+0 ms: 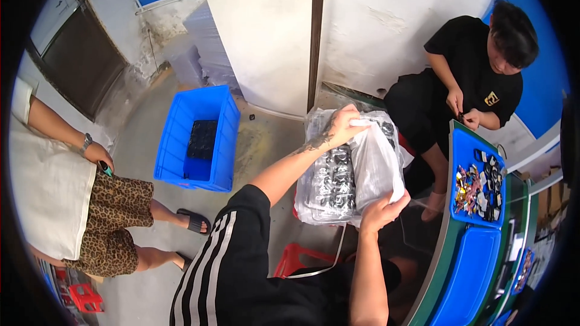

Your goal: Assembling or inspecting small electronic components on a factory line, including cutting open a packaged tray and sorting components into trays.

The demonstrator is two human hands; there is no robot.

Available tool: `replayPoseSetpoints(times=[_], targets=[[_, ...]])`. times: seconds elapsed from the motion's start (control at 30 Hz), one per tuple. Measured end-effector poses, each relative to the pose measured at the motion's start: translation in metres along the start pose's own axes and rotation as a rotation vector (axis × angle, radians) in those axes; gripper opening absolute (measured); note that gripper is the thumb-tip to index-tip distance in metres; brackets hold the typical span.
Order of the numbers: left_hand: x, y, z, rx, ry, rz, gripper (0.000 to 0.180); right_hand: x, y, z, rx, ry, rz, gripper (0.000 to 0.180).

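My left hand pinches the far edge of a thin white plastic sheet or bag. Its near corner is gripped by my right hand, so the sheet hangs stretched between the two. Beneath it lies a clear plastic blister tray with black parts in rows of pockets. The sheet covers much of the tray's right half; black pieces show again past its far right edge. What supports the tray is mostly hidden.
A blue crate holding a black tray stands on the floor at left. One person stands far left; another sits at right, handling a small dark piece. Beside them a green-topped bench carries a blue parts bin. A red stool is below.
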State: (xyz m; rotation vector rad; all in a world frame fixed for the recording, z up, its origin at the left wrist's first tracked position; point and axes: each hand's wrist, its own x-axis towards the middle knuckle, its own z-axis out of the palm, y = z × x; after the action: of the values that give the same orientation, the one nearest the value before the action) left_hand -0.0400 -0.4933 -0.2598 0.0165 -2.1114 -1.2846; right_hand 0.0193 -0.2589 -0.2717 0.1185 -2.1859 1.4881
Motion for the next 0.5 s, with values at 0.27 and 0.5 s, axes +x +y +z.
replayPoseSetpoints(times=[0.27,0.5], targets=[[-0.006,0.04,0.008,0.394,0.031,0.388,0.019,0.02,-0.009,-0.004,0.002,-0.136,0.014,0.023],[-0.017,0.062,0.02,0.506,-0.065,0.519,0.017,0.029,-0.011,-0.003,0.108,-0.111,-0.11,0.019]])
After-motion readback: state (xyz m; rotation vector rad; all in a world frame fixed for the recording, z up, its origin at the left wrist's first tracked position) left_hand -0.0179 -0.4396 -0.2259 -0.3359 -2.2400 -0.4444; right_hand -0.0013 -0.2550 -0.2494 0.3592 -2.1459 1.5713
